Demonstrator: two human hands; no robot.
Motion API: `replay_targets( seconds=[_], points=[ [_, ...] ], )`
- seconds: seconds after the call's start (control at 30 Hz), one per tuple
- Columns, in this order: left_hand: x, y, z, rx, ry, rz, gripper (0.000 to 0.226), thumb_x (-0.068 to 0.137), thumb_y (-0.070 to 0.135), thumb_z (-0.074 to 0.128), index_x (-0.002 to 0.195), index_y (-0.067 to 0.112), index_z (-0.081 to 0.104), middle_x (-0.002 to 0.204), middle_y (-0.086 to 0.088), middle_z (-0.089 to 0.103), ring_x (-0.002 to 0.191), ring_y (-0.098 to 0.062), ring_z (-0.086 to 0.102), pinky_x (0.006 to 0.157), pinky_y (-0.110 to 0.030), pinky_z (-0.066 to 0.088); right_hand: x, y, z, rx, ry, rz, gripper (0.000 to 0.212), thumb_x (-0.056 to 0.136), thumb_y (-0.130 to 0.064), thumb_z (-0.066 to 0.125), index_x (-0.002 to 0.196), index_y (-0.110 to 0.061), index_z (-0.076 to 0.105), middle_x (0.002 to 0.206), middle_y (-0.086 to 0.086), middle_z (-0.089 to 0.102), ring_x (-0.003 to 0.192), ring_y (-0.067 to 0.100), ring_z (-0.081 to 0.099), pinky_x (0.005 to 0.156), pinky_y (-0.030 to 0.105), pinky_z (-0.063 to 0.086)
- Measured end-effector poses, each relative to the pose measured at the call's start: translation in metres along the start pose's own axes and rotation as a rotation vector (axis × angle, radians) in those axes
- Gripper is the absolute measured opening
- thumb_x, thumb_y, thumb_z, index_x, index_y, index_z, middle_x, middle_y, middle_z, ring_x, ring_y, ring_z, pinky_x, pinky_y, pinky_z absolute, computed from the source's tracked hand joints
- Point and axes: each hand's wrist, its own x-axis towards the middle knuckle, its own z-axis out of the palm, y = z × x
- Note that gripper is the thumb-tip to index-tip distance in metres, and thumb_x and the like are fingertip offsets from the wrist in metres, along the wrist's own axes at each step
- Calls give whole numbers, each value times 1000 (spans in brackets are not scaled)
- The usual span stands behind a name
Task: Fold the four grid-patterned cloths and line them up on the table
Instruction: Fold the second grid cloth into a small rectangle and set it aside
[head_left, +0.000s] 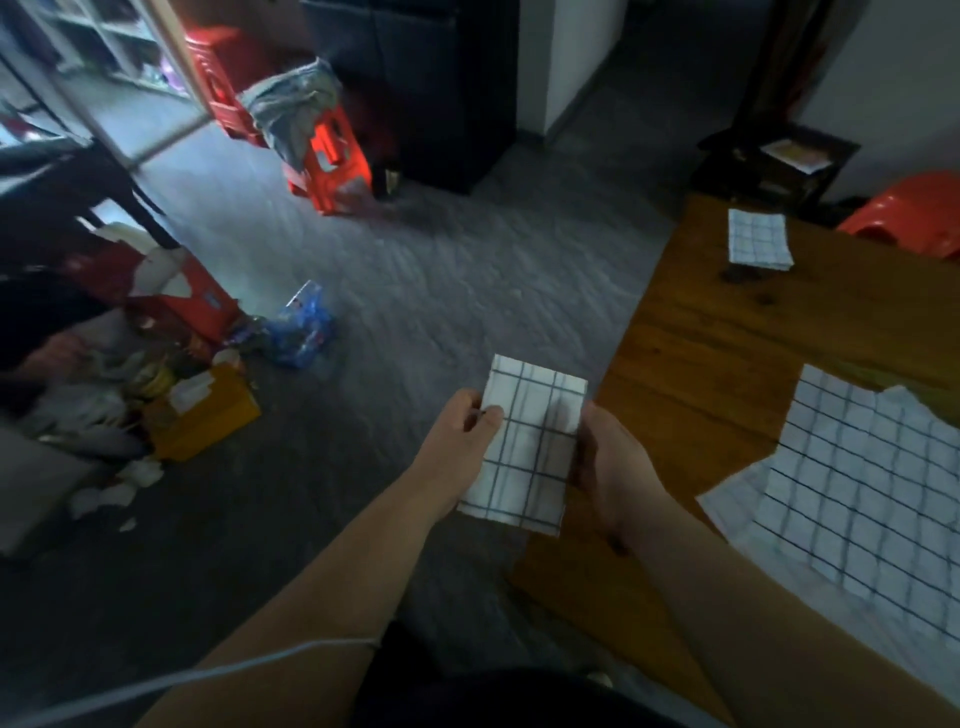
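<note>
A folded white cloth with a blue grid hangs in the air over the floor, just left of the wooden table. My left hand pinches its left edge with thumb on top. My right hand grips its right edge. Another folded grid cloth lies flat at the table's far end. Unfolded grid cloths are spread over the near right part of the table, overlapping each other.
Grey floor lies left of the table. Clutter of boxes, bags and paper sits at the left. Red plastic stools stand further back, one draped with cloth. An orange stool stands beyond the table's far right.
</note>
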Motion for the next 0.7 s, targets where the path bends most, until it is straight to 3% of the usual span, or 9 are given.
replay_targets(
  seconds=[0.13, 0.2, 0.27, 0.33, 0.5, 0.6, 0.7],
  points=[
    [25, -18, -88, 0, 72, 19, 17, 107, 33, 46, 123, 30, 48, 113, 0, 67, 97, -16, 68, 82, -40, 59, 27, 26, 104, -320, 23, -72, 17, 107, -32, 42, 107, -30, 58, 112, 1, 65, 101, 19, 63, 85, 42, 54],
    [38, -27, -135, 41, 91, 22, 20, 108, 32, 42, 127, 29, 43, 115, -2, 65, 99, -15, 65, 88, -41, 56, 47, 37, 157, -453, 87, -152, 18, 108, -31, 40, 99, -31, 56, 107, -2, 63, 95, 14, 61, 75, 32, 50],
    [50, -32, -180, 33, 80, -10, 23, 108, 32, 41, 130, 26, 40, 113, -3, 63, 95, -15, 64, 81, -37, 56, 65, 44, 204, -590, 154, -271, 22, 108, -29, 40, 97, -21, 58, 98, 1, 63, 87, 13, 59, 65, 24, 42],
    [59, -31, -219, -21, 93, -94, 25, 107, 35, 42, 129, 22, 43, 107, -2, 63, 89, -14, 65, 70, -30, 55, 78, 44, 242, -677, 171, -358, 25, 107, -28, 41, 93, -16, 57, 88, 1, 61, 79, 11, 57, 61, 24, 40],
    [86, -15, -276, -320, 71, -238, 25, 106, 39, 46, 114, 21, 60, 105, -10, 71, 96, -28, 72, 82, -50, 62, 107, 28, 302, -746, 180, -489, 25, 107, -27, 43, 88, -13, 54, 79, -2, 58, 67, -4, 55, 58, 11, 40],
    [116, -4, -281, -168, 50, -144, 24, 107, 38, 43, 115, 23, 60, 106, -7, 70, 97, -25, 70, 87, -51, 59, 129, 15, 312, -753, 181, -485, 24, 107, -26, 43, 89, -12, 52, 79, 0, 58, 66, -5, 54, 55, 9, 38],
    [156, 14, -275, 37, 35, -39, 23, 107, 39, 41, 116, 23, 56, 105, -3, 66, 96, -20, 66, 88, -43, 56, 155, -10, 307, -652, 238, -419, 26, 107, -28, 41, 90, -12, 53, 82, 0, 57, 68, -1, 53, 56, 10, 36]
  ],
)
